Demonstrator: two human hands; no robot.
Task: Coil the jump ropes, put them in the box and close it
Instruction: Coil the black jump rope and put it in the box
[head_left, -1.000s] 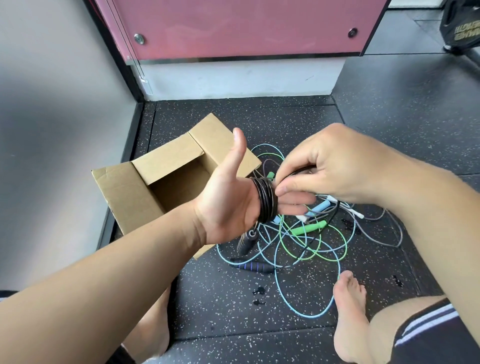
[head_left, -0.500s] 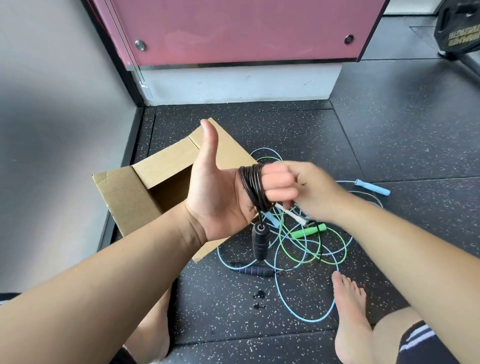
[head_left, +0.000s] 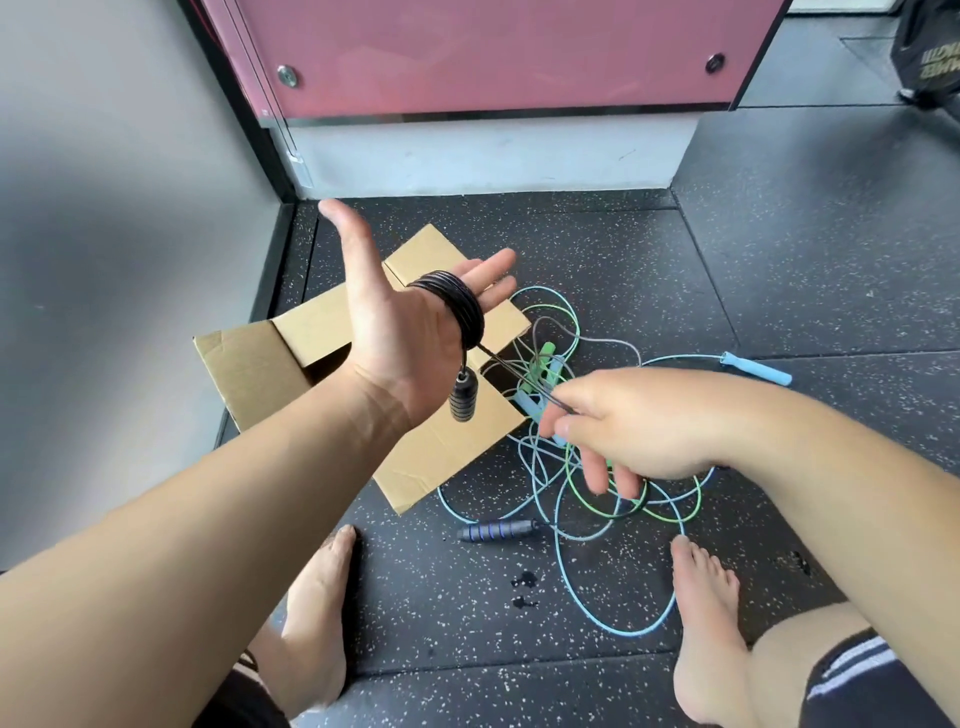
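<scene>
On the speckled floor (head_left: 519, 613) at mid-frame, coiling is the step in hand: the left hand (head_left: 400, 338), fingers straight, carries the black rope (head_left: 457, 306) wound round it above the open box (head_left: 249, 364), while the right hand (head_left: 639, 421) pinches the free strand, which probably needs another turn.

The right grip (head_left: 623, 423), which had been up against the left grip's fingers (head_left: 491, 273), came down and to the right, clear of the left grip (head_left: 400, 338). That drew a straight stretch of black rope (head_left: 460, 306) out between its pinch and the coil on those fingers. The left grip rose and turned: its fingers, which had pointed right, pointed up and away, and its thumb swung from upright out to the left. The handle (head_left: 461, 399), which had dangled below the fingers, hung in front of the heel of the palm.
</scene>
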